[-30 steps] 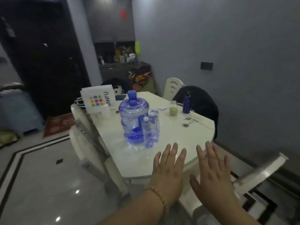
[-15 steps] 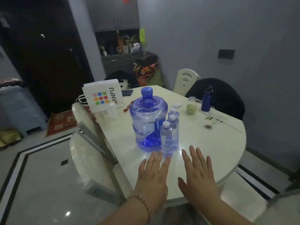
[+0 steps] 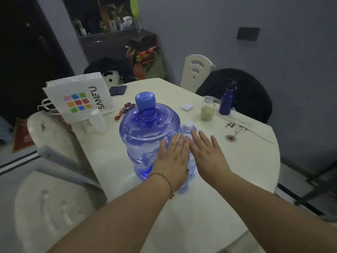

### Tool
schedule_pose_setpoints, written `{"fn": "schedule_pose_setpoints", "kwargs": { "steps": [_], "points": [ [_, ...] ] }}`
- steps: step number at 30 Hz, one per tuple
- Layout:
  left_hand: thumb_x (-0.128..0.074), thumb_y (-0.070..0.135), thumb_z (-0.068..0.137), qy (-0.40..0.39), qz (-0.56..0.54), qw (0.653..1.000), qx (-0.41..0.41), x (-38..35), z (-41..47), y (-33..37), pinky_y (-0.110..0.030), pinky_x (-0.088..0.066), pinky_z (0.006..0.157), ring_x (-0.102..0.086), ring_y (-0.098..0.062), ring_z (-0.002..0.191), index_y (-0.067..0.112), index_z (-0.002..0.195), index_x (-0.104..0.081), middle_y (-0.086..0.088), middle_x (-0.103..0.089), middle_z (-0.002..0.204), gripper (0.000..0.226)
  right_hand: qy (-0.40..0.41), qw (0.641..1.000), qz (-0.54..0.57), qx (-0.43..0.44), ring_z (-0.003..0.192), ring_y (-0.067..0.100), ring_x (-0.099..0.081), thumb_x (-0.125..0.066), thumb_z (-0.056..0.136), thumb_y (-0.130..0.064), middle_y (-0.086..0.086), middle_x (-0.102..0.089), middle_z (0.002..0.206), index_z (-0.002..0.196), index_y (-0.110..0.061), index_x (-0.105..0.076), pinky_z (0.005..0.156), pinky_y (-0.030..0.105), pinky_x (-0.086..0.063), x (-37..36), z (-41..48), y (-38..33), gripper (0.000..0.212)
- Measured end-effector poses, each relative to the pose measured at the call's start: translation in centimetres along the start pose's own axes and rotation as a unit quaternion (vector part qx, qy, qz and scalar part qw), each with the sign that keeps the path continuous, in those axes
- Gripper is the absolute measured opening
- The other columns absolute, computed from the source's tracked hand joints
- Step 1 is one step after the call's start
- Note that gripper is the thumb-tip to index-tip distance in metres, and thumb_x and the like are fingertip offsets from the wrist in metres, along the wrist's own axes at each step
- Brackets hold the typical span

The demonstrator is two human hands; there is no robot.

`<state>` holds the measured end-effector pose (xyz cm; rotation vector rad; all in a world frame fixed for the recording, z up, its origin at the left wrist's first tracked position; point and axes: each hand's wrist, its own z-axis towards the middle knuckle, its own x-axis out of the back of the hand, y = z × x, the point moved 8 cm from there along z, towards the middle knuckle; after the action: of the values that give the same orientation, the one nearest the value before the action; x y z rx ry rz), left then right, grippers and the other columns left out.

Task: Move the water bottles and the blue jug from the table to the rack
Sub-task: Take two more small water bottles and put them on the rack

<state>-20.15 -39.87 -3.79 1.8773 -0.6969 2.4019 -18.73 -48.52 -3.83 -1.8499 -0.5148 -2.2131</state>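
Both hands, left hand [image 3: 173, 159] and right hand [image 3: 207, 154], fingers apart, empty, near translucent blue plastic jug [image 3: 145, 136] and clear small bottles [image 3: 188, 130]; jug likely light, slick: grip neck.

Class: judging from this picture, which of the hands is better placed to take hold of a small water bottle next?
Probably the right hand: the small clear plastic water bottle stands beside its fingertips, while the left hand overlaps the large blue translucent jug.

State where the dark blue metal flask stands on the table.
In the head view, the dark blue metal flask stands at the table's far right edge, just right of the glass jar, before the black-draped chair.
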Motion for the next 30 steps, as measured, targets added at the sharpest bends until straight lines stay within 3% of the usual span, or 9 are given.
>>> {"fn": "schedule_pose_setpoints", "kwargs": {
  "steps": [5, 8, 11, 15, 18, 21, 23, 27, 30],
  "points": [
    [-0.025, 0.054, 0.093, 0.024, 0.039, 0.998, -0.041, -1.6, 0.0, -0.2, -0.058, 0.026, 0.101, 0.013, -0.038, 0.139, -0.004, 0.138, 0.017, -0.023, -0.003, 0.154, 0.085, -0.019, 0.999, -0.014, 0.044, 0.143, 0.023, 0.016, -0.039, 0.097, -0.021, 0.005, 0.02, 0.156, 0.148, -0.016, 0.013, 0.115, 0.041, 0.0, -1.4, 2.2, -0.7, 0.074],
    [-0.044, 0.055, 0.088, 0.046, 0.004, 0.997, -0.067, -1.8, -0.8, -0.7, -0.059, 0.005, 0.108, -0.02, -0.039, 0.138, -0.005, 0.141, -0.013, -0.024, -0.032, 0.147, 0.087, -0.025, 0.999, 0.034, 0.033, 0.145, 0.025, 0.003, -0.039, 0.098, -0.02, 0.007, 0.001, 0.159, 0.15, -0.014, 0.001, 0.116, 0.038, -0.006, -1.2, 3.1, -1.3, 0.066],
    [-0.062, 0.049, 0.077, 0.073, -0.042, 0.99, -0.112, -1.5, -2.1, -1.4, -0.052, -0.029, 0.105, -0.043, -0.036, 0.127, 0.003, 0.134, -0.046, -0.019, -0.054, 0.131, 0.075, 0.003, 0.998, 0.057, 0.023, 0.129, 0.032, -0.034, -0.053, 0.091, -0.016, 0.013, -0.035, 0.145, 0.144, -0.012, -0.035, 0.108, 0.036, -0.028, 0.0, 3.0, -2.5, 0.056],
    [-0.075, 0.037, 0.069, 0.082, -0.079, 0.977, -0.18, -2.1, -4.3, -3.6, -0.049, -0.041, 0.097, -0.057, -0.033, 0.109, 0.016, 0.115, -0.063, -0.012, -0.066, 0.104, 0.051, -0.024, 0.999, 0.029, -0.026, 0.104, 0.028, -0.046, -0.06, 0.081, -0.008, 0.009, -0.044, 0.126, 0.124, -0.014, -0.053, 0.083, 0.034, -0.044, 0.1, 1.5, -4.9, 0.044],
    [-0.061, 0.015, 0.086, 0.04, -0.123, 0.96, -0.25, -3.9, -6.1, -4.5, -0.047, -0.046, 0.095, -0.052, -0.038, 0.108, 0.012, 0.127, -0.045, -0.019, -0.053, 0.118, 0.044, -0.055, 0.996, -0.016, -0.075, 0.103, 0.031, -0.048, -0.063, 0.075, -0.003, 0.013, -0.045, 0.127, 0.119, -0.012, -0.051, 0.078, 0.037, -0.047, -0.2, -0.2, -6.8, 0.046],
    [-0.064, 0.009, 0.083, 0.009, -0.137, 0.956, -0.259, -4.9, -7.7, -5.4, -0.037, -0.056, 0.068, -0.059, -0.033, 0.089, 0.018, 0.122, -0.041, -0.02, -0.047, 0.132, 0.047, -0.083, 0.988, -0.031, -0.129, 0.1, 0.031, -0.048, -0.06, 0.074, -0.002, 0.01, -0.049, 0.121, 0.118, -0.014, -0.046, 0.07, 0.038, -0.048, -1.6, -2.9, -8.8, 0.047],
    [-0.061, 0.01, 0.082, 0.001, -0.122, 0.959, -0.257, -5.6, -8.7, -5.7, -0.033, -0.048, 0.055, -0.06, -0.029, 0.076, 0.02, 0.117, -0.044, -0.018, -0.048, 0.133, 0.04, -0.094, 0.979, -0.027, -0.18, 0.09, 0.029, -0.049, -0.059, 0.074, -0.003, 0.007, -0.052, 0.108, 0.115, -0.017, -0.046, 0.058, 0.036, -0.042, -2.8, -5.0, -9.8, 0.046],
    [-0.042, 0.015, 0.091, -0.061, -0.097, 0.964, -0.24, -9.1, -11.2, -5.4, -0.032, -0.037, 0.059, -0.06, -0.031, 0.083, 0.017, 0.14, -0.024, -0.02, -0.045, 0.13, 0.052, -0.099, 0.96, -0.052, -0.255, 0.078, 0.031, -0.051, -0.07, 0.063, -0.001, 0.011, -0.053, 0.098, 0.118, -0.014, -0.055, 0.047, 0.032, -0.029, -4.6, -8.8, -11.8, 0.059],
    [-0.04, 0.019, 0.092, -0.129, -0.109, 0.967, -0.193, -12.0, -12.2, -4.8, -0.032, -0.041, 0.062, -0.06, -0.028, 0.089, 0.016, 0.147, -0.006, -0.02, -0.047, 0.124, 0.065, -0.105, 0.954, -0.037, -0.278, 0.092, 0.033, -0.048, -0.064, 0.069, -0.001, 0.014, -0.051, 0.109, 0.119, -0.01, -0.054, 0.056, 0.035, -0.043, -6.8, -11.1, -13.4, 0.051]
  ]
}}
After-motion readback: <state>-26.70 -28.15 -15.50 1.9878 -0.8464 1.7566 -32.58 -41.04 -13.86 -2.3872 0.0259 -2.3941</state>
